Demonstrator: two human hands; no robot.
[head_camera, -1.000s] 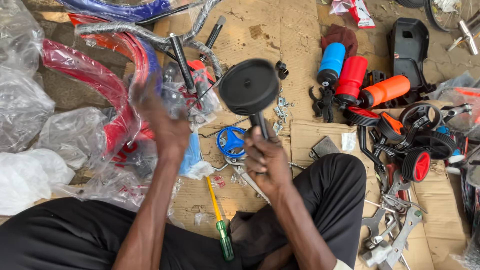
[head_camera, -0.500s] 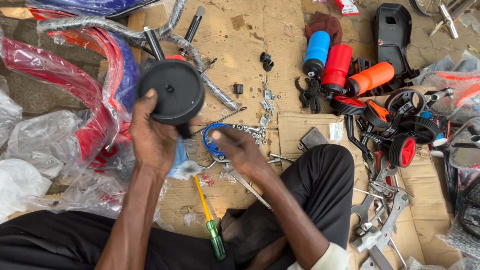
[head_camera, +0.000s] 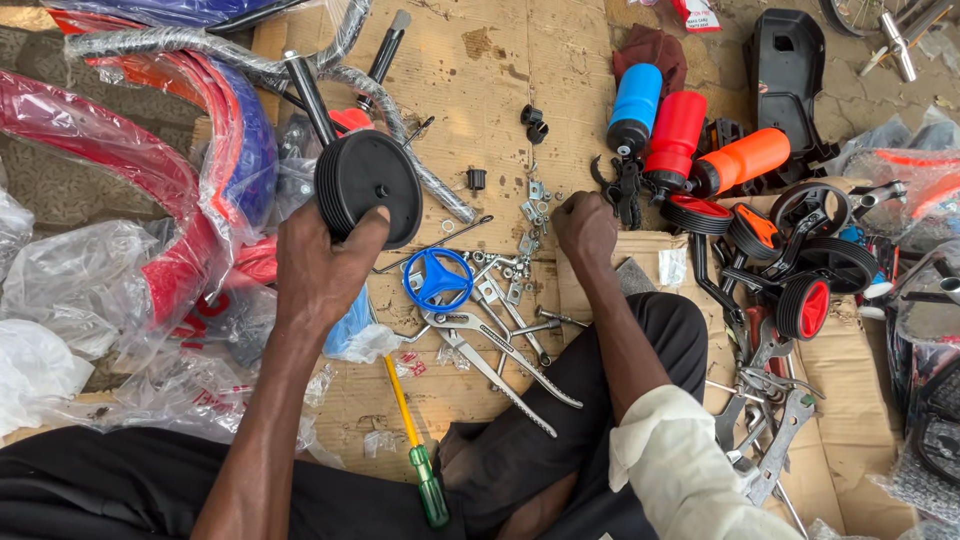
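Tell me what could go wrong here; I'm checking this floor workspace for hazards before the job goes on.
1. The left hand alone holds the black wheel from below; it could slip onto the small brackets and nuts and scatter them.
2. The right hand reaches among those tiny parts; some could get knocked and lost on the cluttered cardboard.
3. The pliers and screwdriver lie beside the legs, easy to kneel on.

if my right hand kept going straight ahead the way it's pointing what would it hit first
The right hand, knuckles down on the cardboard, points up the picture. Most likely it first meets the scattered small metal brackets just ahead, then the small black round caps. Its exact heading is hard to judge from above.
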